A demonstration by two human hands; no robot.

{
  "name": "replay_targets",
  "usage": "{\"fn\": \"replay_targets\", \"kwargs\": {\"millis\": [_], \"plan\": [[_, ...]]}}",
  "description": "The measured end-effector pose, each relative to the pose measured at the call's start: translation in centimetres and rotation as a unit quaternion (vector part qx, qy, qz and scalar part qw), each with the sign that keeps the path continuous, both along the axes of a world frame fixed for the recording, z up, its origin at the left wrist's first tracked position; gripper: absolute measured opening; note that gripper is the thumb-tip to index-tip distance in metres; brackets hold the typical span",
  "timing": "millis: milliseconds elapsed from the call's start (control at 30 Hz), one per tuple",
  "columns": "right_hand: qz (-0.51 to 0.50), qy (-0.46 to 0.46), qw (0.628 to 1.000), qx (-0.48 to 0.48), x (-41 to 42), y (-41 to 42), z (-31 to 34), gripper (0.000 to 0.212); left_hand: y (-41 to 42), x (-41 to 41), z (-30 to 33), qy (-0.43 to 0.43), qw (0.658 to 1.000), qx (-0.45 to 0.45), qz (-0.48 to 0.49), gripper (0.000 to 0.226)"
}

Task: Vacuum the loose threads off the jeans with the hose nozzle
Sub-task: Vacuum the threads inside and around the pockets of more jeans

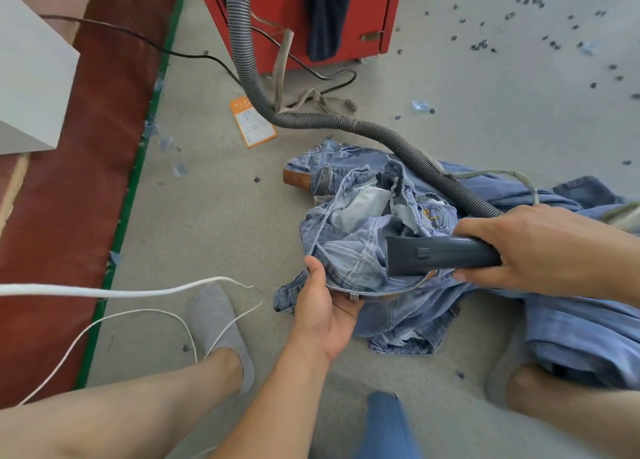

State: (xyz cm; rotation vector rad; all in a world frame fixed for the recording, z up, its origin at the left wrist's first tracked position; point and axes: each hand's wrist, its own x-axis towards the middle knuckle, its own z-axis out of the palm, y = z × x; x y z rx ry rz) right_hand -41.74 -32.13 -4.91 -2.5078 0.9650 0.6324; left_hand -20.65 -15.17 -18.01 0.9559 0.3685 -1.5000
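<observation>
Right hand (540, 250) clenched around dark grey plastic hose nozzle (440, 256); left hand (323, 316) pinching crumpled light-blue denim jeans (367, 250) at near-left waistband.

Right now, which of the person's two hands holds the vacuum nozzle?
The right hand grips the dark grey nozzle; the left hand holds the jeans' waistband instead.

I have one view only, from the camera on my head: wide-angle, looking forward and steeply down at the floor (221, 216), close over my left hand (325, 314), my right hand (540, 250) and the jeans (363, 236).
</observation>
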Motion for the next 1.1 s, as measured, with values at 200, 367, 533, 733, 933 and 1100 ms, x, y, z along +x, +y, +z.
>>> {"fn": "replay_targets", "kwargs": {"millis": [200, 367, 533, 733, 933, 1100], "plan": [[0.023, -0.009, 0.999, 0.04, 1.4, 0.9, 0.2, 0.048, 0.7, -0.5, -0.2, 0.032, 0.998, -0.04, -0.046, 0.078], [0.029, -0.051, 0.998, 0.024, 2.9, 1.4, -0.2, 0.039, 1.0, -0.5, 0.0, 0.052, 0.996, -0.054, -0.041, 0.073], [-0.074, -0.115, 0.991, 0.002, 1.3, -1.6, 0.7, 0.046, 0.4, 0.2, 1.2, 0.002, 1.0, 0.008, -0.008, 0.06], [-0.057, -0.105, 0.993, 0.022, 1.4, -1.7, 0.7, 0.026, 0.2, -0.7, 0.2, -0.111, 0.985, 0.13, -0.008, 0.029], [-0.011, -0.033, 0.998, 0.054, 2.9, -0.4, 0.0, 0.026, 0.2, -0.7, 0.2, -0.111, 0.99, 0.081, -0.009, 0.045], [-0.011, -0.042, 0.998, 0.038, 3.9, 0.0, -0.7, 0.032, 0.6, -0.8, 0.3, -0.063, 0.998, 0.007, -0.022, 0.043]]}}
